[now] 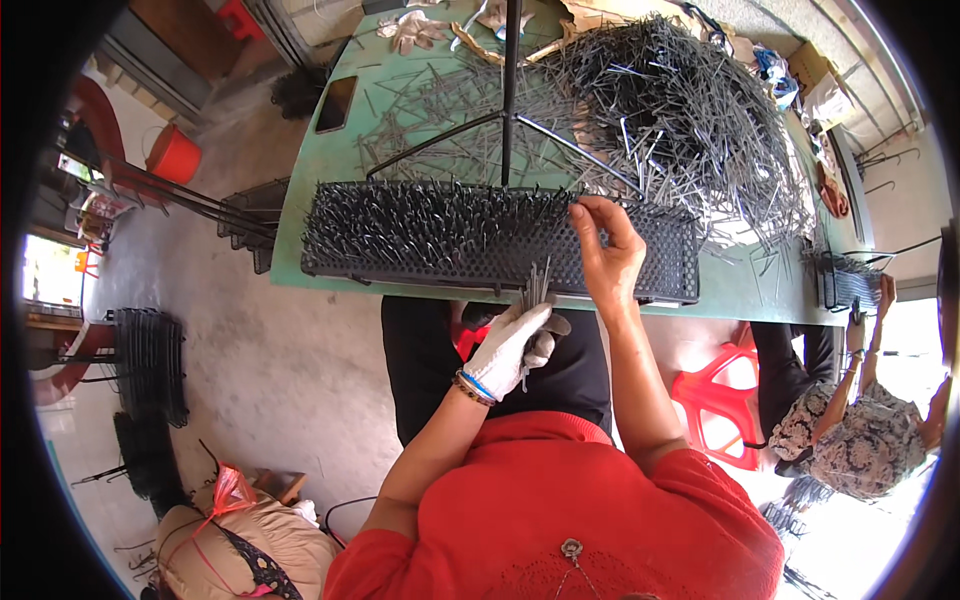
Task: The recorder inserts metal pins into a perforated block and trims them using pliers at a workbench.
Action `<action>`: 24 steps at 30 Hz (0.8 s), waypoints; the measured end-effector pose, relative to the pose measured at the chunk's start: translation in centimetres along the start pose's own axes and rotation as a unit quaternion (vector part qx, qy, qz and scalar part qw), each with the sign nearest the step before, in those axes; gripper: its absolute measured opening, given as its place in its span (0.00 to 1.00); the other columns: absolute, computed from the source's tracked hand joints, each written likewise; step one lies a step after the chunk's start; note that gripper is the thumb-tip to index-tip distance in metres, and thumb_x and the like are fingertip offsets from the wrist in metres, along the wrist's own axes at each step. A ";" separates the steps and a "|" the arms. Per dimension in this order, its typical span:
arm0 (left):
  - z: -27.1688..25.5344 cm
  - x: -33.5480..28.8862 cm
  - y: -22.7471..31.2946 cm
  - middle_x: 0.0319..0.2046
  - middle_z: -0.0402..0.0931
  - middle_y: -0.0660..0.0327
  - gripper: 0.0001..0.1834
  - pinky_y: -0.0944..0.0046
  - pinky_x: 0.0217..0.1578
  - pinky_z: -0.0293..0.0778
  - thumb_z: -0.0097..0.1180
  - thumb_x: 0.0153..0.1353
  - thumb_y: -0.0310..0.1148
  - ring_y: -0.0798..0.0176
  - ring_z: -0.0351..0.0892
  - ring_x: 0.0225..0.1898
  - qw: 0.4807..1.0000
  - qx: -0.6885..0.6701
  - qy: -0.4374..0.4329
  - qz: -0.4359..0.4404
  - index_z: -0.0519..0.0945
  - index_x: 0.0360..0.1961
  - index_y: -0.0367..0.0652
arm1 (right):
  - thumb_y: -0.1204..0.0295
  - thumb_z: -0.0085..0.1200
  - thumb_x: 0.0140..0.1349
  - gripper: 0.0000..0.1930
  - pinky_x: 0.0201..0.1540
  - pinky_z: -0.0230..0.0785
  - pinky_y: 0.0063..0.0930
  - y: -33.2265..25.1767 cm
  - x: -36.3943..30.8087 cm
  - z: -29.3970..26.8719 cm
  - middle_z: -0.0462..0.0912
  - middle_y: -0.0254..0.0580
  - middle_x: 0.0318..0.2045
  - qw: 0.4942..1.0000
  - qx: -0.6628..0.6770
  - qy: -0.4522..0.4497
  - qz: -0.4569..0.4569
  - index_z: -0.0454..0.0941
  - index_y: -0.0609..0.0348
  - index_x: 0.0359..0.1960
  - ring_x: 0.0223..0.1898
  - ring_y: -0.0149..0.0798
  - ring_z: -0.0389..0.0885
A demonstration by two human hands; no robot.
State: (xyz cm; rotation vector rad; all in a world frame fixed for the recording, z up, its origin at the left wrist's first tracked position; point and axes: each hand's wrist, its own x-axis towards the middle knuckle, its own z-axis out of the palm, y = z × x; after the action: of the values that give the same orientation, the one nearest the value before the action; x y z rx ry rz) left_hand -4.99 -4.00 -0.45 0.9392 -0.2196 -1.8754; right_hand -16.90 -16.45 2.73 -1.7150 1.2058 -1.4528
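Note:
A long black perforated rack [655, 262] lies along the near edge of the green table. Thin dark metal pins [410, 225] stand densely in its left and middle parts, while bare holes show toward its right end. My left hand [512, 345], in a white glove, is closed around a small bundle of thin grey metal pins [538, 278] just below the rack's near edge. Above the rack's right half, my bare right hand [612, 255] pinches thumb and forefinger together beside the standing pins. What lies between those fingertips is too small to make out.
Behind the rack rises its black rod frame [508, 100]. A large heap of loose metal pins [690, 120] covers the table's far right. A phone [337, 104] and gloves [412, 32] lie farther left. Another person's hand [886, 292] is by a second rack [850, 280] at right.

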 end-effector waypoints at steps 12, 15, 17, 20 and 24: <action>-0.4 -0.2 0.6 0.28 0.78 0.64 0.08 0.79 0.15 0.59 0.52 0.69 0.36 0.80 0.70 0.19 0.998 0.050 -0.006 -0.040 0.75 0.44 0.44 | 0.78 0.61 0.61 0.06 0.36 0.73 0.20 0.4 -0.1 0.4 0.85 0.37 0.29 1.000 -0.019 0.019 -0.007 0.81 0.63 0.40 0.30 0.26 0.81; -0.5 -0.1 0.7 0.28 0.78 0.64 0.08 0.79 0.16 0.59 0.53 0.68 0.35 0.79 0.71 0.19 0.998 0.049 -0.007 -0.040 0.76 0.43 0.44 | 0.79 0.61 0.58 0.08 0.36 0.74 0.25 0.6 -0.4 0.7 0.85 0.42 0.32 0.995 -0.062 -0.019 -0.070 0.82 0.61 0.39 0.32 0.33 0.83; -0.8 0.1 0.7 0.29 0.79 0.62 0.08 0.78 0.17 0.66 0.52 0.69 0.35 0.76 0.75 0.21 0.998 0.033 -0.023 -0.045 0.76 0.43 0.43 | 0.79 0.62 0.57 0.08 0.37 0.74 0.28 0.1 -0.1 0.7 0.84 0.42 0.34 0.987 -0.114 -0.026 -0.113 0.82 0.60 0.39 0.33 0.36 0.83; -1.2 0.4 0.6 0.30 0.80 0.61 0.09 0.75 0.21 0.73 0.52 0.69 0.35 0.73 0.79 0.24 0.998 0.037 -0.034 -0.044 0.76 0.44 0.42 | 0.78 0.63 0.54 0.09 0.38 0.73 0.33 -0.3 0.1 0.9 0.83 0.42 0.35 0.970 -0.171 -0.026 -0.169 0.82 0.58 0.38 0.35 0.44 0.80; -1.3 0.6 0.7 0.30 0.79 0.60 0.09 0.75 0.20 0.68 0.50 0.70 0.34 0.74 0.75 0.24 0.997 0.031 -0.036 -0.058 0.75 0.45 0.41 | 0.78 0.63 0.54 0.08 0.35 0.73 0.31 -0.5 0.5 0.9 0.83 0.41 0.34 0.967 -0.179 -0.025 -0.177 0.83 0.59 0.36 0.32 0.42 0.80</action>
State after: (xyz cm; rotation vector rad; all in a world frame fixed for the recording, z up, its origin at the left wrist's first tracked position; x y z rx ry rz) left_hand -3.80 -4.55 -1.29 0.9455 -0.2733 -2.0214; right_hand -15.94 -16.75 3.15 -2.2959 1.2360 -1.4389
